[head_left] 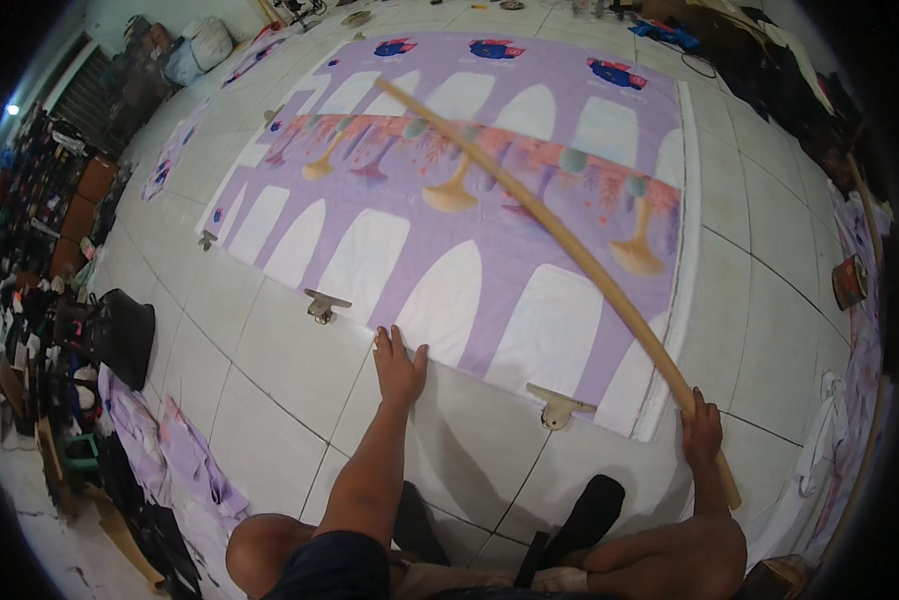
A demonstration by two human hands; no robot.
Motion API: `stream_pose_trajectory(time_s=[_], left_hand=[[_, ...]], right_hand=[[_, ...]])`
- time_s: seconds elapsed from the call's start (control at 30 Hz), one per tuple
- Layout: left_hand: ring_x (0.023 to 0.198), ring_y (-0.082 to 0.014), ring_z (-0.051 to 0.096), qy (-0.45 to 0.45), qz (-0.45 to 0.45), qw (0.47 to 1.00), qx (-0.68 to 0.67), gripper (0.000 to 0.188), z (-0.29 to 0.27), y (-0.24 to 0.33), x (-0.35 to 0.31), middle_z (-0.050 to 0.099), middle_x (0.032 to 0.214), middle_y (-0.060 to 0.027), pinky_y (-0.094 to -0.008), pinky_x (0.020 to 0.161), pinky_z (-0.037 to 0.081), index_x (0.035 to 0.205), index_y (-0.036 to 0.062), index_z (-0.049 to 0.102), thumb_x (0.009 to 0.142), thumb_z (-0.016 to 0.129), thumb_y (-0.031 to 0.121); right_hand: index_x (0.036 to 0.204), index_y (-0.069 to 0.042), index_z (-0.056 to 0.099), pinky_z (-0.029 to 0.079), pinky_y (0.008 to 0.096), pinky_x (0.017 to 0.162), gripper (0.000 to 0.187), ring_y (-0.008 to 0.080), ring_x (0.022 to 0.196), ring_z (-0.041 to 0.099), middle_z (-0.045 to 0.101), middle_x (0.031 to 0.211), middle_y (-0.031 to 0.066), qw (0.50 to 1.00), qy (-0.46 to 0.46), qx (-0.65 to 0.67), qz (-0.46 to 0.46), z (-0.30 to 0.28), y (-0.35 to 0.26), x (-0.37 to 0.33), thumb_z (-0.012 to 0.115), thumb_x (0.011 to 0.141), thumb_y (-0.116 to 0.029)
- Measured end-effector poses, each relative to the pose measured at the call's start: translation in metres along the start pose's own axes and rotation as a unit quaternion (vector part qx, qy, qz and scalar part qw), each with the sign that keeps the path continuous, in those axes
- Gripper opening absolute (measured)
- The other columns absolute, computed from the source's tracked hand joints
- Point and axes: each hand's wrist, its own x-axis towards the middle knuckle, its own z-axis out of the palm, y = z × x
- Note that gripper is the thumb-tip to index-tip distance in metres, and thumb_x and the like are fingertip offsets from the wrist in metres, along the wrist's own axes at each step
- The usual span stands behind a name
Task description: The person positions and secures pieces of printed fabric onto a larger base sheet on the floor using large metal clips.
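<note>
A large purple printed cloth (355, 183) with white arched shapes and a pink floral band lies spread on the floor. My left hand (400, 367) rests at its near edge, fingers stretched out and apart. Closed round a long wooden stick (570, 240) is my right hand (703, 428), at the cloth's near right corner. From there the stick slants away to the far left over the cloth; whether it touches the cloth I cannot tell. Metal clips grip the near edge: one clip (323, 306) left of my left hand, another clip (558, 407) between my hands.
White tiles (270, 350) surround the cloth. A black bag (120, 335) and purple fabric scraps (185, 450) lie at the left, beside piled clutter. On the right stand a tin can (850, 283) and crumpled white cloth (820, 430). Dark fabric (780, 80) is heaped at the far right.
</note>
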Motion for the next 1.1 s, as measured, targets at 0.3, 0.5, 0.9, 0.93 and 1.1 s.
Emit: stream_pose_trajectory(time_s=[0.3,0.5,0.9,0.93,1.1], left_hand=[[0.142,-0.0496,0.027,0.058,-0.03,0.997,-0.038,0.067,0.001,-0.003,-0.01,0.029,0.153,-0.0336,-0.0563,0.117,0.02,0.144,-0.0036,0.04,0.094,0.061,0.035],[0.142,-0.0485,0.026,0.087,-0.047,0.991,-0.092,0.064,-0.001,-0.002,-0.012,0.03,0.151,-0.0347,-0.056,0.117,0.017,0.145,-0.0022,0.04,0.096,0.058,0.034],[0.143,-0.0475,0.026,0.089,-0.065,0.991,-0.076,0.07,-0.003,-0.001,0.002,0.032,0.152,-0.0311,-0.0561,0.118,0.017,0.147,0.0008,0.04,0.094,0.06,0.043],[0.145,-0.047,0.024,0.097,-0.075,0.989,-0.083,0.073,-0.006,-0.001,0.007,0.029,0.154,-0.0305,-0.0553,0.119,0.016,0.149,0.0022,0.038,0.094,0.06,0.045],[0.148,-0.0453,0.016,0.021,-0.062,0.997,0.043,0.086,0.002,-0.017,0.028,0.019,0.159,-0.0301,-0.0546,0.12,0.013,0.153,-0.0008,0.026,0.094,0.057,0.053]], right_hand=[[0.147,-0.011,0.044,0.05,0.0445,0.079,0.05,0.0338,0.092,0.058,0.055,0.101,0.0162,0.993,0.037,-0.004,0.11,0.008,-0.007,0.009,0.055,0.101,-0.025],[0.145,-0.011,0.047,0.05,0.0453,0.08,0.051,0.0361,0.092,0.058,0.056,0.099,0.0175,0.999,0.008,0.046,0.023,0.007,-0.062,0.016,0.059,0.098,-0.025],[0.138,-0.015,0.058,0.045,0.0442,0.076,0.052,0.0302,0.085,0.055,0.056,0.091,0.0123,0.978,-0.084,0.029,-0.187,0.015,-0.168,0.044,0.07,0.089,-0.029],[0.138,-0.016,0.058,0.045,0.0445,0.076,0.052,0.0301,0.085,0.055,0.056,0.091,0.0123,0.978,-0.08,0.027,-0.188,0.018,-0.17,0.043,0.07,0.089,-0.03],[0.138,-0.015,0.057,0.045,0.0453,0.075,0.051,0.0308,0.085,0.055,0.056,0.091,0.0141,0.983,-0.019,0.026,-0.178,0.033,-0.173,0.054,0.068,0.09,-0.029]])
